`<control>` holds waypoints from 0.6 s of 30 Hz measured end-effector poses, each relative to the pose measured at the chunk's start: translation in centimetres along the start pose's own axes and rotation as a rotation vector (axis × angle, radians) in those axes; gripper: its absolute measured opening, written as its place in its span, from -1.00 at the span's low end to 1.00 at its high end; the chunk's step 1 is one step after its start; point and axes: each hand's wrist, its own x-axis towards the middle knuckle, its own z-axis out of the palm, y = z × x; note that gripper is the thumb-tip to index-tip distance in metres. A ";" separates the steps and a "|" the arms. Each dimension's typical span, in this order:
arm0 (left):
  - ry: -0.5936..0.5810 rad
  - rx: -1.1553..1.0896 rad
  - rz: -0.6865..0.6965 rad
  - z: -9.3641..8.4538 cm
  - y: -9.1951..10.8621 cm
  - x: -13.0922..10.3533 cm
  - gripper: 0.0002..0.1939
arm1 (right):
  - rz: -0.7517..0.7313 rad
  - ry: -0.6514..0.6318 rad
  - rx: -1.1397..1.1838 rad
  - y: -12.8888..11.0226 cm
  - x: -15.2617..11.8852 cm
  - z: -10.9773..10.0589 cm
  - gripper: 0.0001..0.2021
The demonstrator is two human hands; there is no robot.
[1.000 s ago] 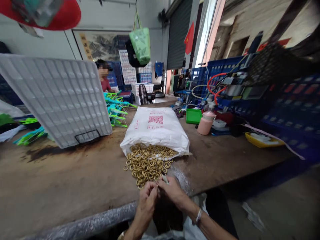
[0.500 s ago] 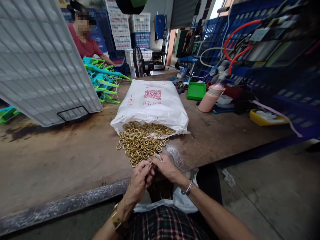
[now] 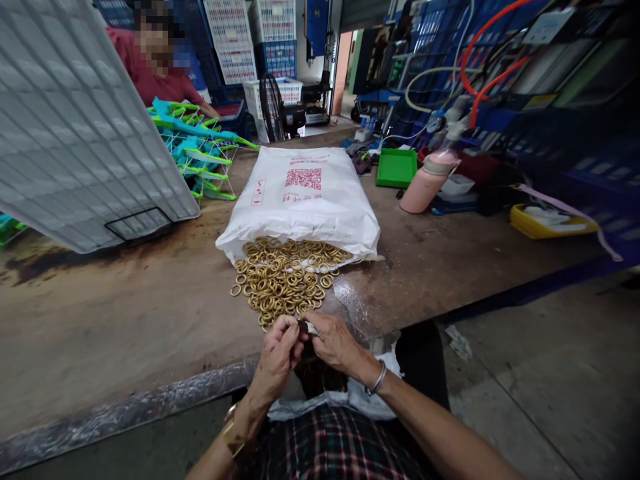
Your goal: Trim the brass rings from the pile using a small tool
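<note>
While the plaid shirt [image 3: 330,443] shows just below the hands, with white cloth [image 3: 345,404] bunched between the forearms, we see the left hand [image 3: 280,353] and the right hand [image 3: 336,343] meeting at their fingertips. The left fingers are drawn into a narrow pinch; we cannot tell whether anything sits between them. The right hand is closed around a small pale tool [image 3: 312,329] with a dark end. Half a second ago that end pointed up toward the pile; now it has swung left and lies against or very near the left fingertips. We take this to mean that the work at this moment lies between the two hands. Just beyond them, on the table [image 3: 125,313], the brass-coloured rings [image 3: 285,287] lie heaped, looking much as they did. Behind these, the white bag [image 3: 330,220] lies with its mouth toward the hands and more rings inside. Farther out to the right of the hands stand a pink bottle [image 3: 425,187] and a green tray [image 3: 397,168]; to the left, a white ribbed panel [image 3: 100,127] leans beside green-and-blue pieces [image 3: 195,150], with a co-worker [image 3: 155,77] beyond.
</note>
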 end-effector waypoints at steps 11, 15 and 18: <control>0.037 0.072 0.002 -0.2 0.1 -0.1 -0.61 | 0.006 -0.010 -0.012 -0.3 0.2 -0.2 -0.75; 0.037 0.060 -0.001 -0.1 -0.1 -0.1 -0.62 | 0.016 -0.023 -0.045 -0.3 0.3 -0.2 -0.77; 0.044 0.068 0.002 0.0 0.1 -0.1 -0.60 | 0.022 -0.049 -0.092 -0.4 0.2 -0.3 -0.76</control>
